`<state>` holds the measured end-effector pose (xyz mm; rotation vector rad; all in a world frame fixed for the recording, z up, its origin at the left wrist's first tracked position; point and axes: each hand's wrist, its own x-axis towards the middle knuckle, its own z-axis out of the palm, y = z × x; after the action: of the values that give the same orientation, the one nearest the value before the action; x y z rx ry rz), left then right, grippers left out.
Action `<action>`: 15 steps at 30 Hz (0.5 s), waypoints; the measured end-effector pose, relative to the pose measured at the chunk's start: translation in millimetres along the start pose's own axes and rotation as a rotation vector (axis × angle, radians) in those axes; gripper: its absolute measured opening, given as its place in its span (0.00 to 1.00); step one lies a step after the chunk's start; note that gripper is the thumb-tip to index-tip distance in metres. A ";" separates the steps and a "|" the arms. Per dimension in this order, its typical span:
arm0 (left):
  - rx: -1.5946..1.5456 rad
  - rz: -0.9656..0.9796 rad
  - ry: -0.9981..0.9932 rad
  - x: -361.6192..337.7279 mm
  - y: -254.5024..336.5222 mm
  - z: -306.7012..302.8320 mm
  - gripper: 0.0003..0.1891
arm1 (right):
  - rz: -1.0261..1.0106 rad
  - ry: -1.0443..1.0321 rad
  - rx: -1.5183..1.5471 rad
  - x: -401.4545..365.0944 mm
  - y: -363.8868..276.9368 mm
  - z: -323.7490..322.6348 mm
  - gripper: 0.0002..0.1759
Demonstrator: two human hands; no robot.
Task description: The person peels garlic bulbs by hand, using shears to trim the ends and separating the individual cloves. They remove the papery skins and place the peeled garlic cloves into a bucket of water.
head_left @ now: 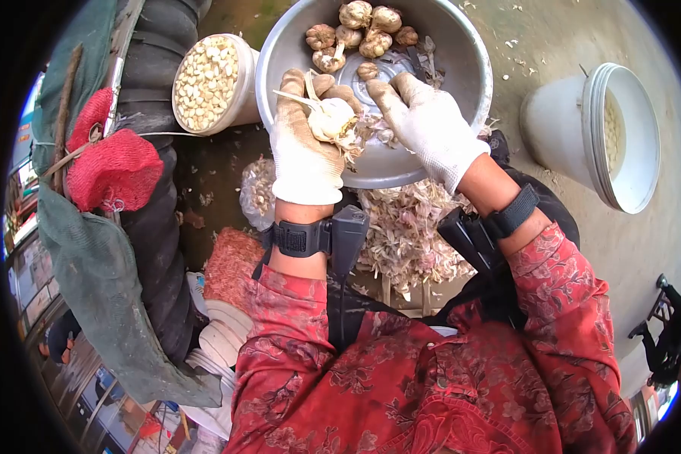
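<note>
Below, grey floor [583, 38], metal basin [465, 72], white bucket [556, 113], left hand [303, 151] clasping garlic [330, 121], right hand [431, 125], grip unclear

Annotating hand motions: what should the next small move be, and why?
I'd probably bring the right hand to the garlic bulb in the left hand and pull at its loose skin: that skin hangs from the bulb, the right hand is apart from it, and skin flakes lie in the basin.
</note>
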<state>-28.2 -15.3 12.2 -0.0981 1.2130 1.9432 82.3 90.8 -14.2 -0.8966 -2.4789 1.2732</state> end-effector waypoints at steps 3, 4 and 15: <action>0.040 0.010 0.062 1.8 2.1 -5.4 0.19 | -0.186 0.161 -0.199 5.9 0.1 3.2 0.16; 0.031 0.001 0.067 3.9 3.2 -7.4 0.20 | -0.215 0.133 -0.097 1.4 -12.0 -6.6 0.18; 0.192 0.080 0.071 0.9 -1.4 1.4 0.21 | 0.315 -0.367 0.523 -2.3 -42.0 -14.1 0.32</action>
<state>-27.3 -13.4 11.5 -0.0193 1.4634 1.8941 72.7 80.3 27.8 -1.0003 -2.0977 2.2309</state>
